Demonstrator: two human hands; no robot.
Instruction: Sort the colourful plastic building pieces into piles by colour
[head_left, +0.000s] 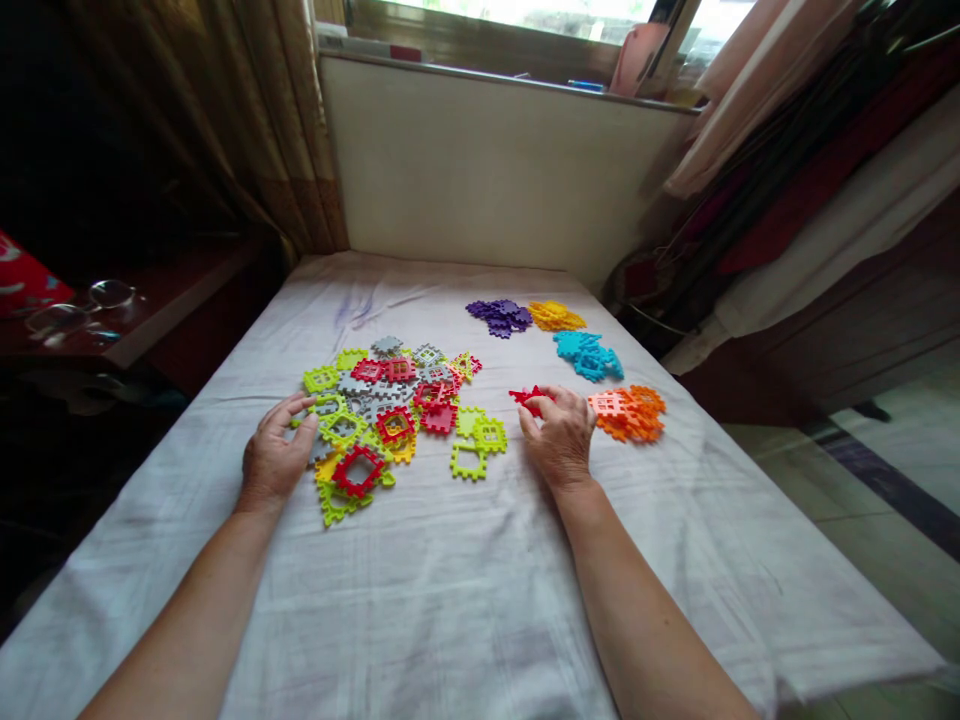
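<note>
A mixed pile of toothed plastic building tiles in red, grey, lime green and yellow (364,405) covers the left middle of the cloth. My left hand (274,450) rests at its left edge, thumb and fingers apart, with fingertips beside or against a lime green tile; the exact contact is hard to see. Right of the pile, my right hand (559,435) pinches a red tile (529,397) low over the cloth, its fingers hiding part of it. Between the hands, next to the pile, lie a few lime green tiles (469,462).
Single-colour heaps stand at the right: purple tiles (501,317), yellow tiles (556,316), blue tiles (589,356) and orange tiles (630,413). A white cloth (420,610) covers the table. Eyeglasses (112,293) lie on a dark side surface; hanging clothes (840,220) flank the right.
</note>
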